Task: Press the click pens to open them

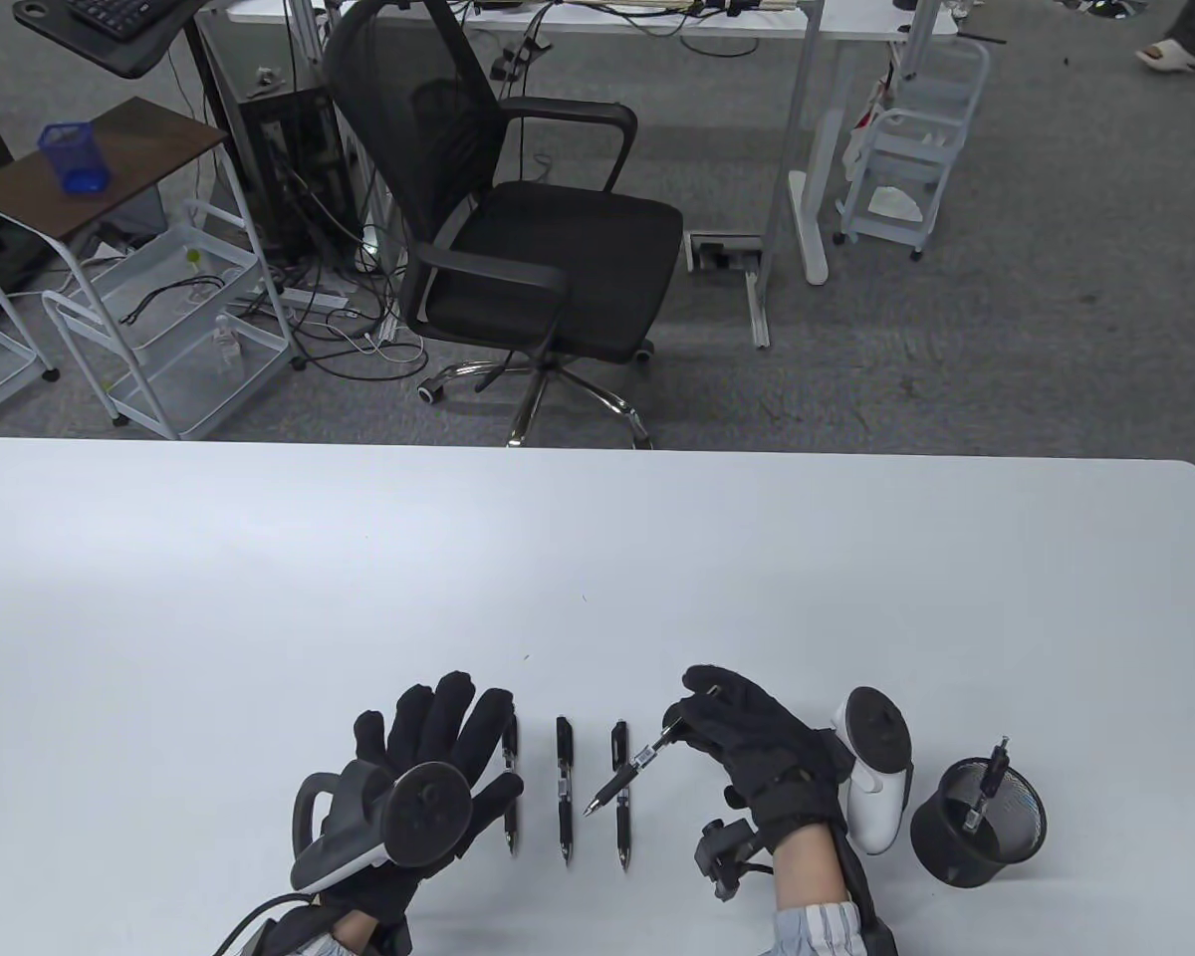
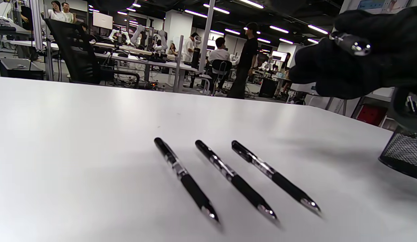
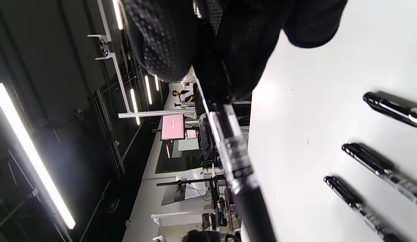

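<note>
Behind white table (image 1: 597, 558), black office chair (image 1: 518, 229).

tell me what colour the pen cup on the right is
Black mesh pen cup, clearest in the table view.

I see 3 pens (image 1: 565, 787) side by side on bench (image 1: 597, 558), btwn my hands; cup (image 1: 978, 822) far right w/ pens in it.

I see my left hand (image 1: 428, 757) and right hand (image 1: 757, 742) in black fabric gloves with a dotted weave; a grey-and-black ring-shaped tracker (image 1: 388, 822) is strapped to the left, a white one with a black disc (image 1: 871, 772) to the right, bare wrist skin above a striped sleeve (image 1: 817, 921)
</note>
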